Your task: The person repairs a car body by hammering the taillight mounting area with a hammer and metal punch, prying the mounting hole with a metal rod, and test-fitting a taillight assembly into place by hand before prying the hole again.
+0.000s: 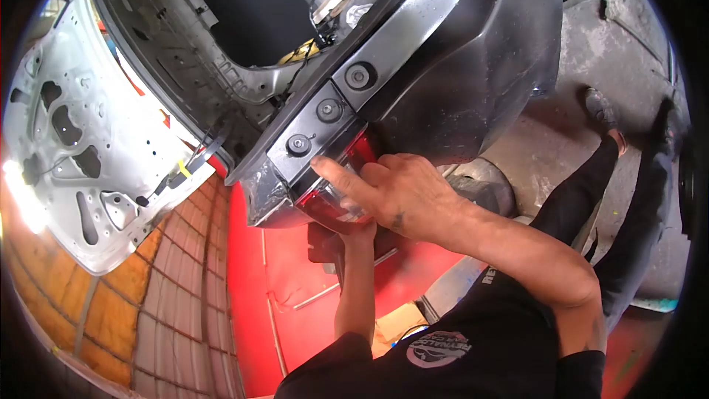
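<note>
A red and clear tail light [325, 207] sits at the rear corner of a dark car body. My left hand [359, 230] reaches up from below and supports the tail light's lower edge, its fingers mostly hidden behind the lamp. My right hand [402, 192] lies over the tail light's outer side. Its index finger stretches across to the edge of the dark grey mounting panel [306, 122], while the other fingers are curled at the lens. Close to that fingertip is a round fastener [298, 145]; two similar round fasteners stand in a row farther up.
A dark bumper [480, 52] curves away at upper right. The open trunk [244, 7] is at the top, with loose wires inside. On the left hangs a bare silver panel [59, 155] with cutouts. A person's shoe [602, 109] rests on the concrete floor [635, 44].
</note>
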The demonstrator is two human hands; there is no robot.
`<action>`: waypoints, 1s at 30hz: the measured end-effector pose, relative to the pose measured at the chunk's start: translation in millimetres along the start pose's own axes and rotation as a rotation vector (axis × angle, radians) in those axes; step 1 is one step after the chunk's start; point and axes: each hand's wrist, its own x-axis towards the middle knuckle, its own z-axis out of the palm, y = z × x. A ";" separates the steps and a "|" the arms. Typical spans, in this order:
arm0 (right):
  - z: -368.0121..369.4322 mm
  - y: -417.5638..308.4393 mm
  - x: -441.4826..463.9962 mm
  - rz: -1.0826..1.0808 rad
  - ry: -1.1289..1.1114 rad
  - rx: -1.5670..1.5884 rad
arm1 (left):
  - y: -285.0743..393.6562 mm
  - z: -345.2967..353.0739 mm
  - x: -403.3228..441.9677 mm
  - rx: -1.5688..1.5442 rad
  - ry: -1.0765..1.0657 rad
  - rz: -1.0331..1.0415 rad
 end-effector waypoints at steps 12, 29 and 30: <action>-30.6 -22.3 17.1 0.055 -0.067 -0.346 | -26.1 -35.3 -14.6 -0.678 0.080 -0.242; -30.5 -34.3 28.4 0.040 -0.121 -0.583 | -30.1 -1.1 -54.1 -0.869 0.584 -0.270; -32.7 -35.4 29.1 0.056 -0.146 -0.608 | -31.9 3.0 -61.2 -0.883 0.647 -0.300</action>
